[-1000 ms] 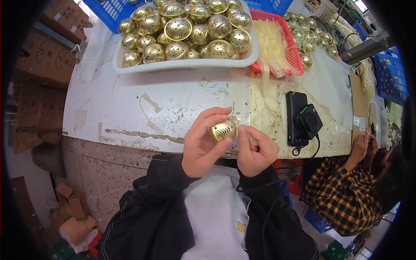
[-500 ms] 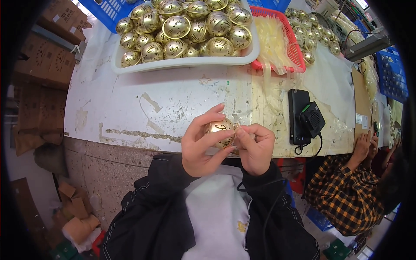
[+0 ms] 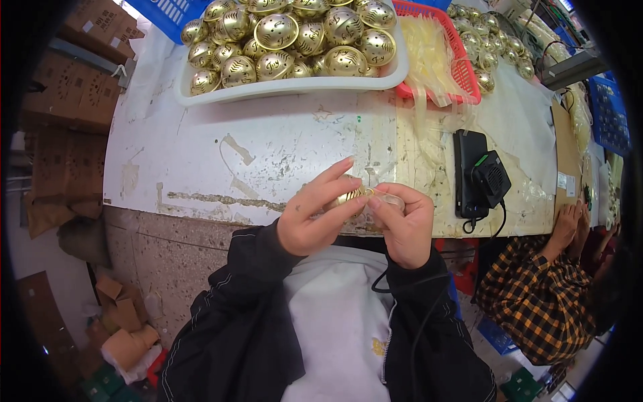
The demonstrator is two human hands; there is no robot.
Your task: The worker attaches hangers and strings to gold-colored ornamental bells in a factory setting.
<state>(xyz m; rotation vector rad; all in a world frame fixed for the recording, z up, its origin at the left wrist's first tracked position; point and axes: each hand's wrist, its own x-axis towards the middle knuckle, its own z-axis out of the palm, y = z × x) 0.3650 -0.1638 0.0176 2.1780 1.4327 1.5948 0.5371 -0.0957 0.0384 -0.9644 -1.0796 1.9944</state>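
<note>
My left hand (image 3: 309, 220) is closed around a gold ball bell (image 3: 345, 199) with cut-out markings, most of it hidden behind the fingers. Close against it, my right hand (image 3: 410, 228) pinches a pale translucent ribbon (image 3: 394, 199) at the bell's small top loop (image 3: 368, 191). Both hands are held just above the table's near edge. Whether the ribbon runs through the loop cannot be made out.
Beyond my hands a white tray (image 3: 295, 90) is heaped with gold bells. Beside it stands a red basket (image 3: 471, 87) of pale ribbons. A black device with a cable (image 3: 491, 177) lies at right on the table (image 3: 281, 147). Farther right, a person in a checked shirt (image 3: 536, 295) works.
The bell has turned in my left hand, so its lettered side no longer faces up. My right thumb and fingers have shifted at the loop, and the ribbon shows more clearly.
</note>
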